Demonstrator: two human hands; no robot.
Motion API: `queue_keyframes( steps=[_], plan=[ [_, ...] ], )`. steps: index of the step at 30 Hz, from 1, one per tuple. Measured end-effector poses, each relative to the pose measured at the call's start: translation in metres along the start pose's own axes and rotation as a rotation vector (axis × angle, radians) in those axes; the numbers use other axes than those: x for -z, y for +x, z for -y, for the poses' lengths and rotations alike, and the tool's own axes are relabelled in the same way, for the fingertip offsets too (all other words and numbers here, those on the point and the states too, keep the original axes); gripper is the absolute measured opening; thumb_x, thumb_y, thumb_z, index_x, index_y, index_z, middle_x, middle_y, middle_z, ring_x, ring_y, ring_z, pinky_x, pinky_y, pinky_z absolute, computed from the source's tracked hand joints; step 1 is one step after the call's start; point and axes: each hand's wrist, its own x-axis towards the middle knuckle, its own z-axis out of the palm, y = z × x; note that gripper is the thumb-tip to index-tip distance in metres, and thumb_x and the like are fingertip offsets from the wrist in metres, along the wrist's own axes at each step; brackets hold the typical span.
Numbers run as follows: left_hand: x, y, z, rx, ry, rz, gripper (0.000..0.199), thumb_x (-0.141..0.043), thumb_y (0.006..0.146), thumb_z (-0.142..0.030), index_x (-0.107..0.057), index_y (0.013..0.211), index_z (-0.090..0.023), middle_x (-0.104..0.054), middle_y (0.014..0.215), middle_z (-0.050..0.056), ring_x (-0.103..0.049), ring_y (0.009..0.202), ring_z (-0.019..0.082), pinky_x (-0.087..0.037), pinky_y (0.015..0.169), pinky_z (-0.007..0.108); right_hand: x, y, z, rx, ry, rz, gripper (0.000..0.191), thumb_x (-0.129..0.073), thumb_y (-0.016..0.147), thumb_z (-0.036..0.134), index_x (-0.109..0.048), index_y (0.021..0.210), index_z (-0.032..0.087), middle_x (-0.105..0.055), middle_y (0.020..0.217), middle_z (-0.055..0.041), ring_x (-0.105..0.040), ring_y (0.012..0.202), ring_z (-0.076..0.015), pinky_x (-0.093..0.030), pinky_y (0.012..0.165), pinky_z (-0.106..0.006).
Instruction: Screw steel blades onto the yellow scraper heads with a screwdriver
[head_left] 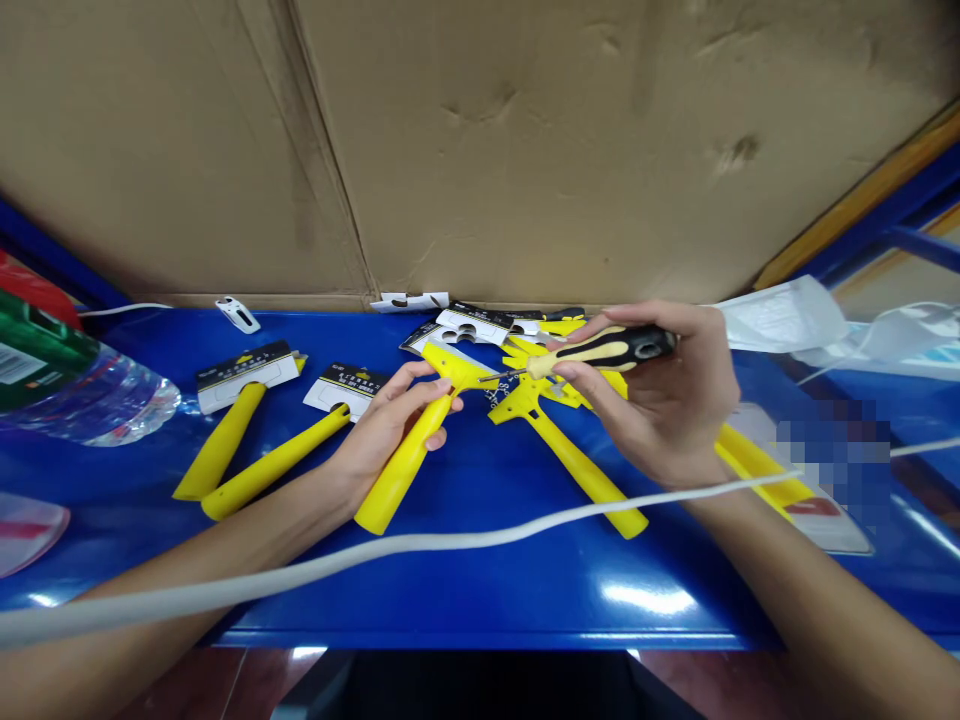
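My left hand [390, 425] is closed around the neck of a yellow plastic scraper [409, 470], whose wide head points up and away from me. In my right hand [667, 400] is a screwdriver [600, 352] with a cream and black handle, its shaft pointing left. The screwdriver's tip meets or nearly meets the right end of the scraper head; the exact contact is too small to tell. Beneath the screwdriver lies another yellow scraper [577, 460], with small screws [506, 385] near its head.
Two carded yellow scrapers [225, 440] lie at left, near a plastic bottle [90, 380]. More black-and-white cards [472, 325] are heaped at the back, against a cardboard wall [525, 150]. A white cable [480, 538] crosses in front of the blue table [465, 600]. White plastic packaging [780, 320] sits at right.
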Motion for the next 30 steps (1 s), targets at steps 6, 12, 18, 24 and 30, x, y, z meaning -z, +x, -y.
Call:
queue_keyframes(
  steps=[6, 12, 18, 24, 30],
  plan=[
    [0.0027, -0.0009, -0.0018, -0.007, 0.01, 0.026, 0.036, -0.086, 0.087, -0.023, -0.062, 0.112, -0.022, -0.075, 0.101, 0.007, -0.066, 0.066, 0.011, -0.043, 0.043, 0.014, -0.0014, 0.0001, 0.0017, -0.087, 0.173, 0.147, 0.059, -0.08, 0.094, 0.021, -0.051, 0.144, 0.034, -0.066, 0.139, -0.01, -0.075, 0.122, -0.0335, -0.065, 0.105, -0.06],
    [0.0025, -0.0018, -0.004, 0.001, 0.018, 0.012, 0.038, -0.087, 0.086, -0.023, -0.06, 0.113, -0.023, -0.075, 0.1, 0.007, -0.066, 0.063, 0.012, -0.043, 0.043, 0.015, -0.0022, -0.001, -0.0001, -0.074, 0.029, 0.033, 0.047, -0.084, 0.093, 0.028, -0.062, 0.133, 0.04, -0.074, 0.116, -0.0057, -0.079, 0.106, -0.0335, -0.068, 0.097, -0.059],
    [0.0023, -0.0023, -0.0049, 0.014, 0.013, 0.004, 0.038, -0.085, 0.088, -0.02, -0.06, 0.117, -0.023, -0.076, 0.106, 0.008, -0.07, 0.07, 0.013, -0.045, 0.045, 0.015, -0.0019, 0.0013, -0.0008, -0.147, 0.103, 0.091, 0.043, -0.083, 0.094, 0.032, -0.064, 0.133, 0.034, -0.075, 0.13, -0.0078, -0.08, 0.109, -0.0321, -0.069, 0.098, -0.055],
    [0.0007, -0.0018, -0.0053, 0.008, 0.007, -0.036, 0.039, -0.085, 0.086, -0.018, -0.06, 0.115, -0.022, -0.075, 0.108, 0.009, -0.07, 0.071, 0.014, -0.043, 0.043, 0.015, -0.0029, 0.0017, -0.0035, -0.16, 0.089, 0.052, 0.042, -0.086, 0.092, 0.037, -0.066, 0.127, 0.03, -0.073, 0.133, -0.0097, -0.079, 0.114, -0.032, -0.07, 0.096, -0.05],
    [0.0019, -0.0032, -0.0073, 0.009, 0.017, 0.003, 0.038, -0.085, 0.088, -0.02, -0.06, 0.116, -0.024, -0.075, 0.105, 0.008, -0.068, 0.069, 0.012, -0.045, 0.045, 0.015, -0.0035, 0.0026, -0.0017, -0.169, 0.007, 0.004, 0.031, -0.087, 0.091, 0.036, -0.067, 0.114, 0.027, -0.078, 0.101, -0.0045, -0.082, 0.096, -0.0265, -0.071, 0.09, -0.044]
  ],
)
